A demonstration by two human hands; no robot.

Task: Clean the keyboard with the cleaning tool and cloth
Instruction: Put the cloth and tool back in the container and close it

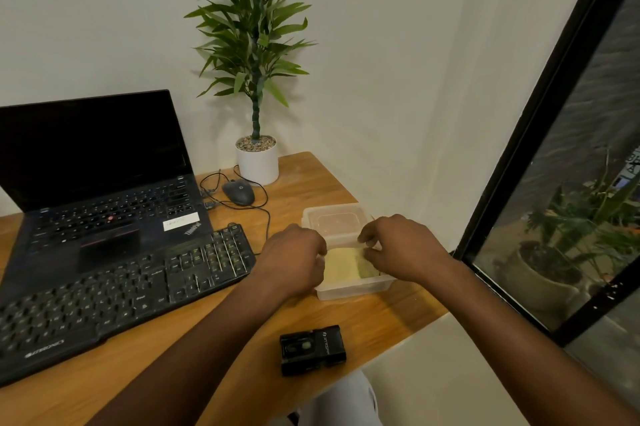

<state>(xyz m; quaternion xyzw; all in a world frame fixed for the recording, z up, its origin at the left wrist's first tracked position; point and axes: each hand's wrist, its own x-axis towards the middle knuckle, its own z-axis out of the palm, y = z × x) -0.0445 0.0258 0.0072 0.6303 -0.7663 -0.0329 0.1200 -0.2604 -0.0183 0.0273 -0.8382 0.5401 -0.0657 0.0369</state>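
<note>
Near the desk's (381, 314) right edge, both hands work at an open plastic box (349, 290) holding the yellow cloth (343, 266), with its lid (334, 219) just behind. The right hand (401, 245) seemingly pinches the cloth's far corner. The left hand (294, 255) curls over the box's rim with fingertips hidden, so I cannot tell its grip. Fetching the cloth is the step in hand; next it must be lifted clear toward the keyboard (121, 290) at the left. The black case (312, 348) by the front edge may be the tool.

keyboard (121, 290) black | cloth (343, 266) pale yellow | tub (349, 290) translucent white | desk (381, 318) orange-brown woodgrain | pot (258, 164) white | mouse (239, 192) grey
</note>
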